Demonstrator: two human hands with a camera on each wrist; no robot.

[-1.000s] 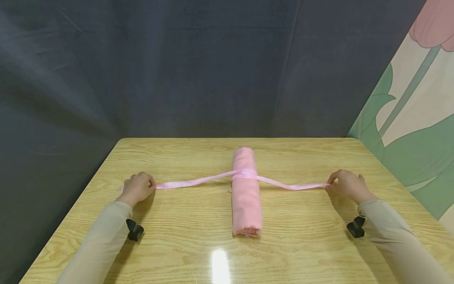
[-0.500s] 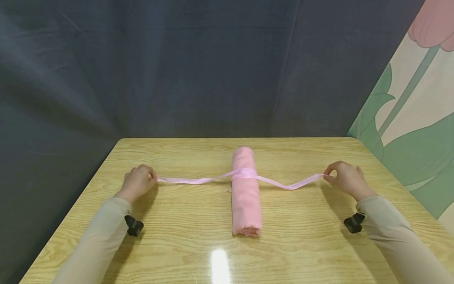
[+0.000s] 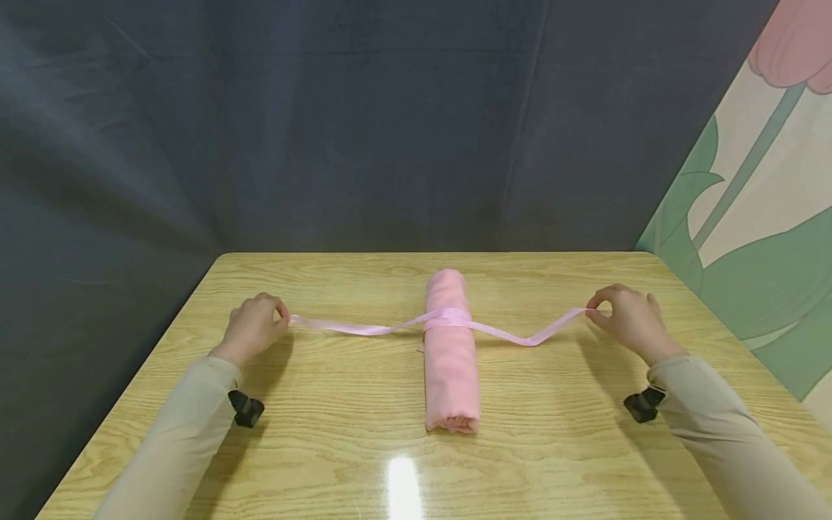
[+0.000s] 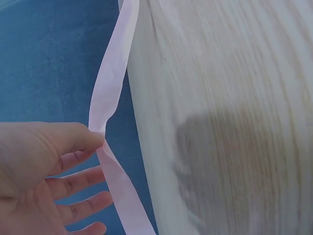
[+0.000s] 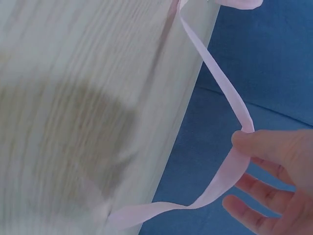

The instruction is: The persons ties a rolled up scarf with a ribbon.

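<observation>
A rolled pink cloth (image 3: pixel 451 375) lies lengthwise in the middle of the wooden table. Around its upper half runs a pale pink ribbon (image 3: pixel 447 318), crossed on top, with one length stretching out to each side. My left hand (image 3: pixel 253 328) pinches the left length between thumb and forefinger, raised above the table. On the other side my right hand (image 3: pixel 629 321) pinches the right length, also raised. Past the pinch, a loose tail of ribbon (image 4: pixel 128 208) hangs down in the left wrist view. The right wrist view shows another tail (image 5: pixel 161 208) trailing below the fingers.
The wooden table (image 3: pixel 351 469) has a dark cloth backdrop (image 3: pixel 390 130) behind it and along its left side. At the right stands a panel with a painted tulip (image 3: pixel 767 217). A black wrist camera (image 3: pixel 245 409) sits on each sleeve.
Both hands have risen from near the tabletop, lifting the ribbon lengths, and the right has shifted slightly inward. The ribbon now sags between the roll and each hand. The cloth roll stays put.
</observation>
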